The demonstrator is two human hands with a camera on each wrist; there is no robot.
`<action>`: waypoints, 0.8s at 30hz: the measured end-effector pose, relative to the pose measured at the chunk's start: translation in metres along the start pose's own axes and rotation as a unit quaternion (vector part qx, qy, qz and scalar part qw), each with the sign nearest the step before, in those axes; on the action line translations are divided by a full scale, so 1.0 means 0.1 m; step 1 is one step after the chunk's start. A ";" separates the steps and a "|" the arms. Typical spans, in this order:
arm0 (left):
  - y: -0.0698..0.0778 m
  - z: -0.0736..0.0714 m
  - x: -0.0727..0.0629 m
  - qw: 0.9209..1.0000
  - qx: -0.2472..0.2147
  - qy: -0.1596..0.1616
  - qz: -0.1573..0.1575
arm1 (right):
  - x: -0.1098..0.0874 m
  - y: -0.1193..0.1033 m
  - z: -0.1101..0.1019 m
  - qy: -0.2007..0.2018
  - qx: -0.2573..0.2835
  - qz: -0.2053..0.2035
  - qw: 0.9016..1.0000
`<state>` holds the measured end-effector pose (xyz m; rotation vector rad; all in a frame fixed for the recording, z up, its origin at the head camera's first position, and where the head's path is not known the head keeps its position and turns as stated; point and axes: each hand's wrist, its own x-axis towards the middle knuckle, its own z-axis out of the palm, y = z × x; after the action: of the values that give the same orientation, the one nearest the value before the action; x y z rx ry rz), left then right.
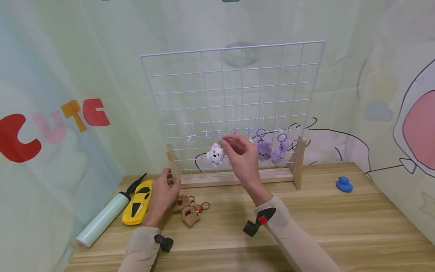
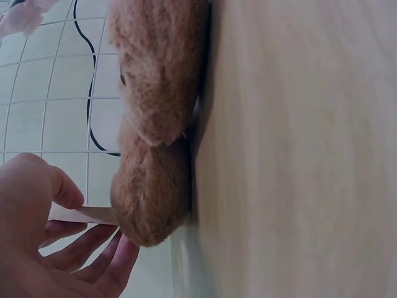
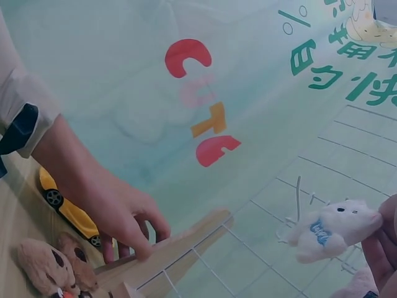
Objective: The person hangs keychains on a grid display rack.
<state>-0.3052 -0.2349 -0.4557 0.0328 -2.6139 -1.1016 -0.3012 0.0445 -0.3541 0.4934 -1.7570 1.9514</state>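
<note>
Head view: wire rack (image 1: 242, 88) on a wooden base, standing on the tabletop (image 1: 306, 234). Right hand (image 1: 245, 160) pinches a white plush keychain (image 1: 215, 154) by its top, in front of the rack's lower half, left of its middle. Fingers cover the ring, so can't tell if it's on a hook. Left hand (image 1: 164, 192) grips the wooden end post (image 1: 172, 161) at the rack's left end. White hooks (image 1: 206, 133) run along the rack's lower half; purple plush keychains (image 1: 263, 150) hang toward the rack's right end. Two brown plush keychains (image 1: 191, 216) lie in front of the rack's left end, touching each other. Yellow toy car (image 1: 137, 204) left of the rack, pump (image 1: 103, 219) farther left, blue duck (image 1: 344, 184) right of the rack. Printed backdrop (image 1: 102, 45) behind the rack.

Left wrist view: sideways shot. Left thumb on one side of the rack's end post, fingers on the other. Brown plushes close by, in front of the rack.

Right wrist view: right fingertips, cut off at the edge, hold the white plush at its head end; blue bow (image 3: 319, 233) visible, rack wires behind it. Left hand on the rack's end post again, car beyond it.
</note>
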 end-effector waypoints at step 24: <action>-0.01 0.00 -0.01 1.000 0.002 0.006 0.001 | 0.05 0.09 0.05 0.009 0.020 0.012 1.000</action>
<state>-0.3043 -0.2351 -0.4567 0.0375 -2.6050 -1.0930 -0.3106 0.0396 -0.3576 0.4688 -1.7229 2.0045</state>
